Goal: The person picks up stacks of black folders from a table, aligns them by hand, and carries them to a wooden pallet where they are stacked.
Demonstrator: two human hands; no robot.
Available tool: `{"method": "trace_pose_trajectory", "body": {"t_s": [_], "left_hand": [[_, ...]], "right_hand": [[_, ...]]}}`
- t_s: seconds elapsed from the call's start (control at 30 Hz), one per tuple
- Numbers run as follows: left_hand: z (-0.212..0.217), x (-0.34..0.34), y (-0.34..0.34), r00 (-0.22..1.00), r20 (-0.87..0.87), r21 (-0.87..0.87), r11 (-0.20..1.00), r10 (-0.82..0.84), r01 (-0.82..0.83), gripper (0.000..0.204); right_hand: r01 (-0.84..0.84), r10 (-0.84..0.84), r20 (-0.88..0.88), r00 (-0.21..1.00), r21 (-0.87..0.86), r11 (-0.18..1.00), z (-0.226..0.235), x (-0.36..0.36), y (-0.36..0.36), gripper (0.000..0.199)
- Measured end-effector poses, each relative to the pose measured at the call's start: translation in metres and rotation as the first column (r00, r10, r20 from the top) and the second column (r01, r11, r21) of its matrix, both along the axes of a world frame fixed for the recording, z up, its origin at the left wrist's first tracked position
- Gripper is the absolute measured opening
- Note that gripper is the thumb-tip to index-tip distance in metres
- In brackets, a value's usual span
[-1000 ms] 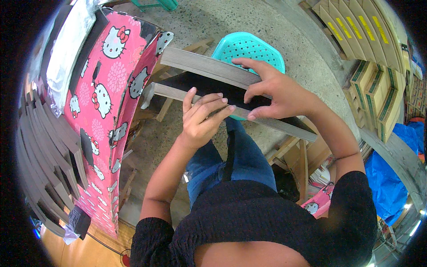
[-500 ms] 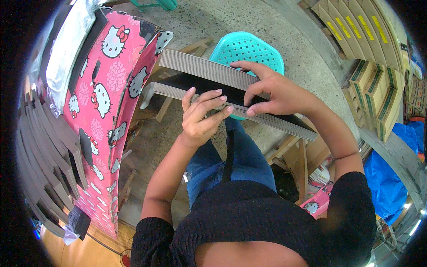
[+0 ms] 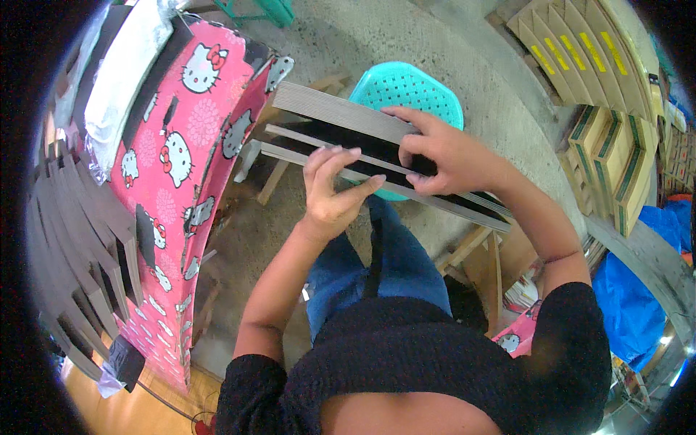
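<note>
Three bundles of black sheets with grey edges are set edge-up in front of the body: a thick stack [image 3: 341,114] on the far side, a thin middle bundle [image 3: 290,136] and a thin near bundle [image 3: 442,205], with dark gaps between them. The gaps are probably held open by the fingers so that layers can be reached separately.

The near bundle and middle bundle are spanned by the left hand [image 3: 330,185], half opened, thumb set apart from the fingers; whether anything is pinched cannot be told. The right hand [image 3: 460,156] is partly opened: the index finger is laid over the thick stack, the other fingers are curled into the gap, and the thumb is rested by the middle bundle, seemingly to steady both sides.

The sheets are thus placed beneath and between the hands, above the turquoise basket [image 3: 446,109], with the pink-covered bench [image 3: 206,119] to the left. Their support is hidden.
</note>
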State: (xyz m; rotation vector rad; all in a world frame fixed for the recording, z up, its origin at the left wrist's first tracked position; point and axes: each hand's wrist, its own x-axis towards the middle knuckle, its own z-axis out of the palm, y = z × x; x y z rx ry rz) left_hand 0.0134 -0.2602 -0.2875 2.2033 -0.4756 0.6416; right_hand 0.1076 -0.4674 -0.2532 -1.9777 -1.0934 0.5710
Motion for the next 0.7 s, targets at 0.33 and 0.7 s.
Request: {"method": "trace_pose_trajectory", "body": {"t_s": [0.33, 0.7], "left_hand": [[0.008, -0.023, 0.006, 0.970, -0.219, 0.422, 0.887, -0.103, 0.190, 0.026], [0.006, 0.017, 0.036, 0.911, -0.357, 0.035, 0.978, 0.206, -0.207, 0.025]], "right_hand": [[0.298, -0.251, 0.161, 0.955, -0.521, 0.800, -0.002, -0.037, 0.009, 0.070], [0.704, -0.566, 0.428, 0.705, -0.519, 0.485, 0.154, 0.003, -0.132, 0.067]]}}
